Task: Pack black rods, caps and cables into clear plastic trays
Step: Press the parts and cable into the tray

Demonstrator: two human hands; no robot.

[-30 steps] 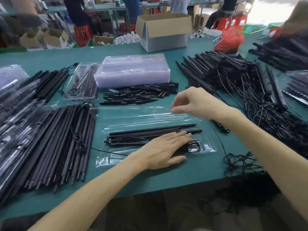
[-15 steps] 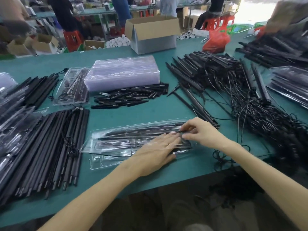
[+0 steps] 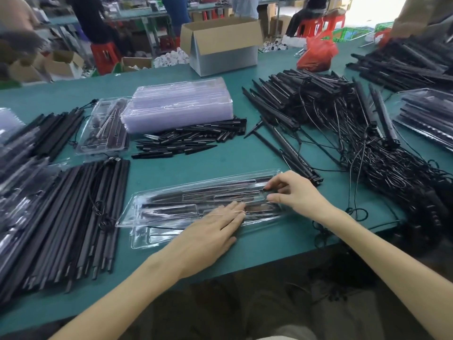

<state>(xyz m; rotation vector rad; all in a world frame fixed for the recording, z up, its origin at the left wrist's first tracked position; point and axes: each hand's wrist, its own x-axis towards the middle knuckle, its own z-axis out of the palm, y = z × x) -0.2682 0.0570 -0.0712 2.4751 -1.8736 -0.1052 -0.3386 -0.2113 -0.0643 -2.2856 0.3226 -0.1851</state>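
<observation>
A clear plastic tray [image 3: 157, 235] lies near the table's front edge with black rods and a cable inside, and its clear lid [image 3: 186, 204] is folded down over them. My left hand [image 3: 213, 231] lies flat on the lid's near right part, fingers together. My right hand [image 3: 294, 195] pinches the lid's right end between thumb and fingers. A pile of black rods [image 3: 73, 217] lies to the left. Black caps [image 3: 191, 141] lie behind the tray. Rods with tangled cables [image 3: 355, 143] fill the right side.
A stack of empty clear trays [image 3: 179, 104] stands behind the caps, with a filled tray [image 3: 103, 128] to its left. More filled trays [image 3: 431, 119] lie at the far right. An open cardboard box [image 3: 220, 42] and a red bag [image 3: 316, 55] stand at the back.
The clear lid has come down over the loaded tray. My right hand dropped from above the tray to its right end, and my left hand stayed pressed on top.
</observation>
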